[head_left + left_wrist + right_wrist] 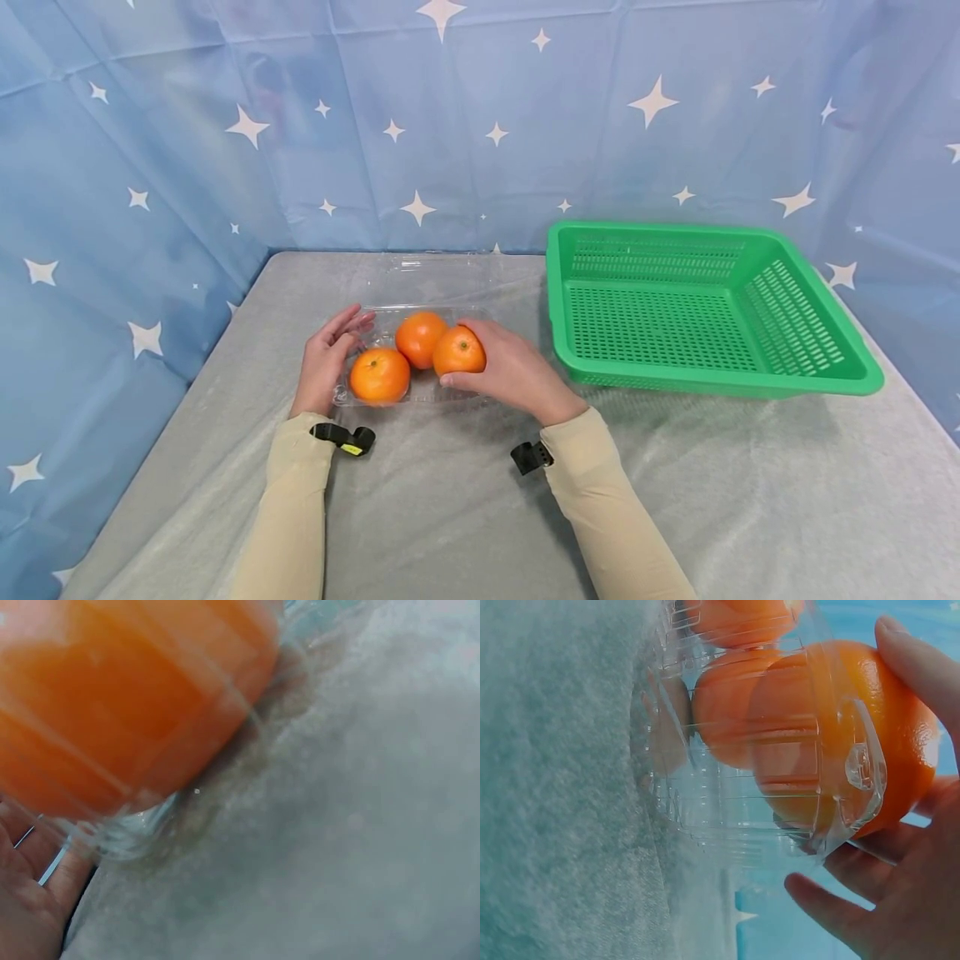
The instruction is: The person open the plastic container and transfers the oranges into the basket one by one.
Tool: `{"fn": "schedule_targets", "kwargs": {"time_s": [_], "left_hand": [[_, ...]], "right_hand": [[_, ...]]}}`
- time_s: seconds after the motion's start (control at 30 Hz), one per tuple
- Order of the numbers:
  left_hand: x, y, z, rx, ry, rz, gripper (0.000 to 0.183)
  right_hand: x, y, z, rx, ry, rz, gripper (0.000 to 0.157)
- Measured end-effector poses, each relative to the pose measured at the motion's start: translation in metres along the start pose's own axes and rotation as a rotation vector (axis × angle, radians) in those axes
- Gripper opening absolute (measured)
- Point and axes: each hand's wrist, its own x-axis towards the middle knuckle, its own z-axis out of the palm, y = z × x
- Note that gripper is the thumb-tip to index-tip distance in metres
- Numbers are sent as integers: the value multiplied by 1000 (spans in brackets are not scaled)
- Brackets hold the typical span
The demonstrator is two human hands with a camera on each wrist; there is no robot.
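A clear plastic clamshell box (427, 395) lies with its lid (442, 283) folded back toward the curtain. One orange (379, 376) sits at the box's left end and a second orange (422, 338) behind it near the middle. My right hand (517, 367) holds a third orange (460, 350) between thumb and fingers at the box's right side. In the right wrist view this orange (904, 735) rises above the box's rim. At the left end, my left hand (326, 358) rests against the box with its fingers extended. Its fingertips are partly hidden in the left wrist view.
A green perforated plastic basket (712, 379) stands on the right of the grey cloth-covered table (450, 517). A blue curtain (480, 167) with white stars hangs behind the table and along its left side.
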Motion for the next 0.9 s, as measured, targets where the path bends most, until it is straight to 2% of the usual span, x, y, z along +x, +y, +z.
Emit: {"fn": "schedule_targets", "kwargs": {"time_s": [0.27, 0.5, 0.7, 0.9], "left_hand": [[-2, 3, 1, 1, -3, 1, 44], [-3, 3, 1, 1, -2, -4, 43], [-3, 5, 1, -9, -1, -7, 43], [2, -4, -1, -9, 0, -2, 41]], "right_hand": [[0, 0, -2, 11, 17, -10, 72], [-1, 0, -6, -2, 19, 4, 84], [-1, -1, -10, -18, 7, 18, 88], [-1, -1, -12, 1, 41, 6, 83]]}}
